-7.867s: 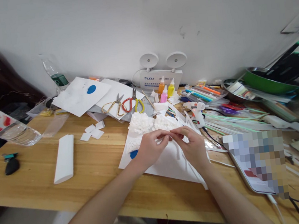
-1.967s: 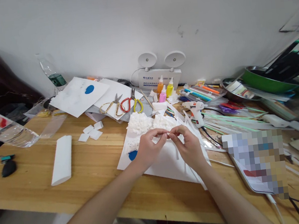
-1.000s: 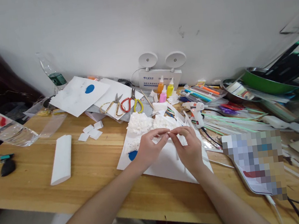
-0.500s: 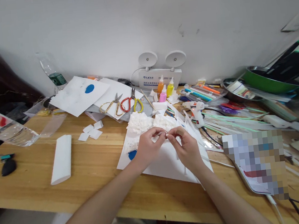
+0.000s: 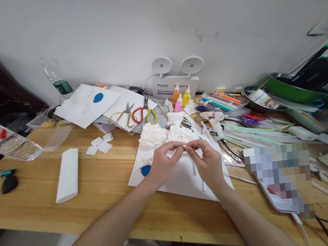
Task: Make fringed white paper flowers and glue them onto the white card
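Observation:
Above a white sheet of paper [image 5: 174,185], my left hand [image 5: 166,163] and my right hand [image 5: 205,159] meet fingertip to fingertip, both closed in a pinch. Between them is a small piece of a thin white strip [image 5: 194,169], whose lower part hangs by the right fingers; the fingertips hide most of the rest. Just beyond my hands, clumps of white fluffy material [image 5: 153,134] lie on the sheet. A blue patch [image 5: 145,170] shows at the sheet's left, beside my left wrist.
A glue gun [image 5: 215,123], pliers [image 5: 145,113], scissors [image 5: 124,115] and paint bottles [image 5: 178,102] stand or lie behind. A folded white paper [image 5: 67,175] and small paper squares [image 5: 101,144] are on the left. A phone [image 5: 278,193] with a cable sits right.
My right hand has shifted slightly to the right and turned a little. A strip end now shows hanging below its fingers. My left hand stays almost in place.

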A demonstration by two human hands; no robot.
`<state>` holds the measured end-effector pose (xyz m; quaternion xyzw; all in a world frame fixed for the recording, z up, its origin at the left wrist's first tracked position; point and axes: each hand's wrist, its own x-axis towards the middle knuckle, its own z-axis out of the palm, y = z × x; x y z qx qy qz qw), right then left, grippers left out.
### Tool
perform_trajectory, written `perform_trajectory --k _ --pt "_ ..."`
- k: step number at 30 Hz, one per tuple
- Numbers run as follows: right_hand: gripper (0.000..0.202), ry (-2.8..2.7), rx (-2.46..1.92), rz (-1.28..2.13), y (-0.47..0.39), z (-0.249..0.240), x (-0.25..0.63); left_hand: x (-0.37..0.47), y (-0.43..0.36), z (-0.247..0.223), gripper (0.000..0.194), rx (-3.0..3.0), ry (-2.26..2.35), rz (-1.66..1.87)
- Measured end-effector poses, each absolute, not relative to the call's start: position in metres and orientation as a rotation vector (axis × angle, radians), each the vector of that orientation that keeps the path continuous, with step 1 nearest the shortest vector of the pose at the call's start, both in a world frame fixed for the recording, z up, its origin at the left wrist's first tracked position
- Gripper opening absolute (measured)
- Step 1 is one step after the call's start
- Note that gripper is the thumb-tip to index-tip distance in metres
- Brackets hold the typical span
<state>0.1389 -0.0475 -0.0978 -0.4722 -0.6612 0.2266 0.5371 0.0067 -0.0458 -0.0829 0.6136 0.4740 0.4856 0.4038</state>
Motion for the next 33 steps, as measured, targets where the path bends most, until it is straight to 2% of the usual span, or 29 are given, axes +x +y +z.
perform_trajectory --k 19,33 --pt "0.003 -1.584 -1.143 0.239 -0.0483 -0.0983 0.1355 0.0071 -0.0448 -0.0864 0.016 1.564 1.192 1.202" --pt "0.008 -1.670 -1.085 0.682 -0.0458 -0.0981 0.1404 0.0049 -0.0415 -0.0849 0.013 1.591 1.249 1.232"
